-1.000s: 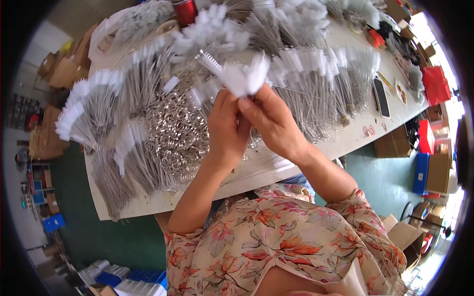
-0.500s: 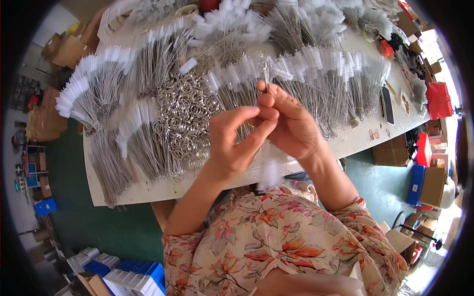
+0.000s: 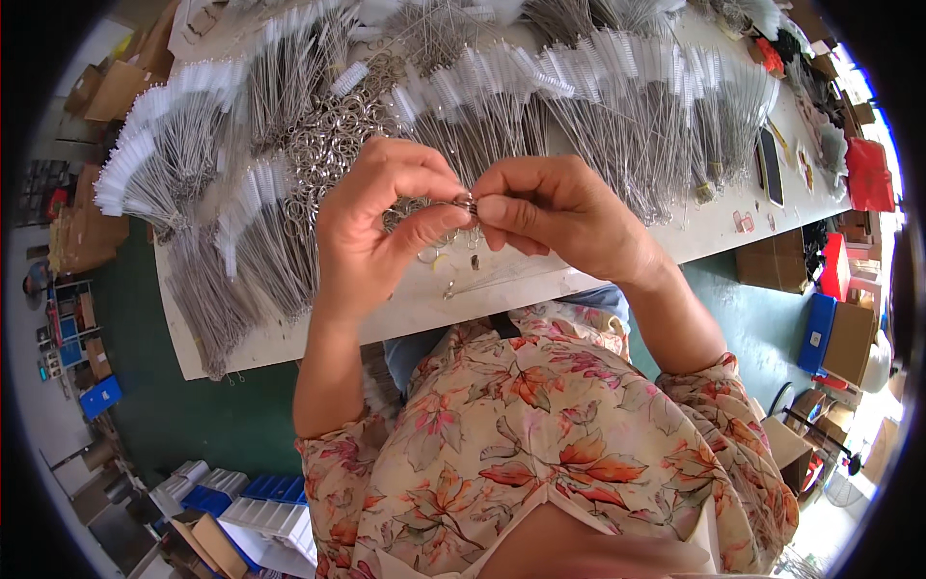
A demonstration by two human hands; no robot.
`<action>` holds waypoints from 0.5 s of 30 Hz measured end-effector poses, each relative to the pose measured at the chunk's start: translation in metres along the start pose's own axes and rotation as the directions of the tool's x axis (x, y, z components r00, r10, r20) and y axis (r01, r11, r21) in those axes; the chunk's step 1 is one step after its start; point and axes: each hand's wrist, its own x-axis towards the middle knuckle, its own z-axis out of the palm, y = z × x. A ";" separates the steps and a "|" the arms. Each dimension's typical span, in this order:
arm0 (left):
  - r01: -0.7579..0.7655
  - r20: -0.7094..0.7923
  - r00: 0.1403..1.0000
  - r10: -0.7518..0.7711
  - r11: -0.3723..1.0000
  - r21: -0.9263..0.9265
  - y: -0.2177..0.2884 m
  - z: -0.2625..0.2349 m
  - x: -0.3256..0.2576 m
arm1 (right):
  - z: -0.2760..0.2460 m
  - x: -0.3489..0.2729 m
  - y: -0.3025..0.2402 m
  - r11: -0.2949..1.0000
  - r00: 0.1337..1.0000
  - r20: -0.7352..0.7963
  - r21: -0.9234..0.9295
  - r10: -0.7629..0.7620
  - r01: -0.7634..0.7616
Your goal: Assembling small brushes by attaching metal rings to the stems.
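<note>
My left hand point(image 3: 381, 217) and my right hand point(image 3: 559, 212) meet above the near part of the table. Both pinch a small shiny metal ring point(image 3: 467, 204) between thumb and forefinger; the fingertips hide part of it. Behind my left hand spreads a heap of metal rings point(image 3: 333, 130), with a few loose ones near my wrist. Wire-handled brushes point(image 3: 617, 125) with white bristle heads lie in dense rows beyond my right hand. More such brushes point(image 3: 183, 125) fan out at the left. Thin wires point(image 3: 526, 280) show faintly on the tabletop below my hands.
The white table point(image 3: 386, 323) ends just before my body. A dark phone point(image 3: 769, 166) lies near its right edge. Cardboard boxes point(image 3: 772, 261) and a blue bin point(image 3: 817, 333) stand at the right; white and blue crates point(image 3: 265, 521) are on the floor at lower left.
Both hands have come lower and to the left, now side by side. The blurred white brush head that hung below them no longer shows. The view has shifted slightly.
</note>
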 end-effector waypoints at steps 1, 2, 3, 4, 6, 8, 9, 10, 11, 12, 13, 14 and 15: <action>0.068 -0.100 0.992 -0.074 0.996 -0.060 0.005 0.006 -0.002 | 0.000 -0.002 0.000 1.000 1.000 0.005 0.004 0.001 -0.001; -0.047 -0.117 0.992 0.051 0.998 0.029 0.004 0.010 -0.002 | -0.001 -0.006 0.001 0.998 1.000 0.025 0.059 0.016 -0.018; -0.041 -0.120 0.992 0.045 0.999 0.033 0.004 0.014 0.000 | -0.003 -0.010 0.002 0.993 0.998 0.046 0.114 0.032 -0.037; -0.174 -0.082 0.979 0.184 0.977 0.122 0.004 0.018 -0.001 | -0.005 -0.015 0.004 0.992 0.998 0.053 0.119 0.038 -0.044; -0.321 -0.006 0.943 0.334 0.912 0.257 0.007 0.031 -0.009 | -0.014 -0.028 0.008 0.981 0.978 0.164 0.119 0.132 -0.153; -0.347 0.084 0.938 0.338 0.893 0.285 0.004 0.046 -0.025 | -0.022 -0.046 0.019 0.972 0.963 0.145 0.025 0.226 -0.232; -0.381 0.174 0.924 0.341 0.870 0.314 0.001 0.052 -0.033 | -0.026 -0.057 0.028 0.951 0.944 0.121 -0.072 0.308 -0.301; -0.330 0.137 0.944 0.300 0.867 0.373 -0.002 0.059 -0.038 | -0.035 -0.072 0.043 0.955 0.968 0.008 -0.163 0.251 -0.247; -0.320 0.136 0.947 0.290 0.872 0.370 -0.008 0.059 -0.050 | -0.048 -0.090 0.057 0.945 0.978 -0.103 -0.255 0.182 -0.203; 0.038 -0.024 0.999 -0.032 0.935 0.354 -0.012 0.051 -0.067 | -0.064 -0.107 0.060 0.747 0.972 -0.197 -0.626 0.130 -0.226; 0.385 -0.170 0.922 -0.349 0.880 0.278 -0.014 0.045 -0.082 | -0.080 -0.122 0.063 0.407 0.966 -0.258 -0.879 0.033 -0.249; 0.386 -0.171 0.921 -0.350 0.880 0.278 -0.016 0.040 -0.095 | -0.094 -0.139 0.075 0.071 0.914 -0.389 -0.915 0.112 -0.398; 0.514 -0.157 0.856 -0.493 0.770 0.378 -0.014 0.035 -0.107 | -0.100 -0.150 0.086 -0.276 0.839 -0.526 -0.834 0.138 -0.478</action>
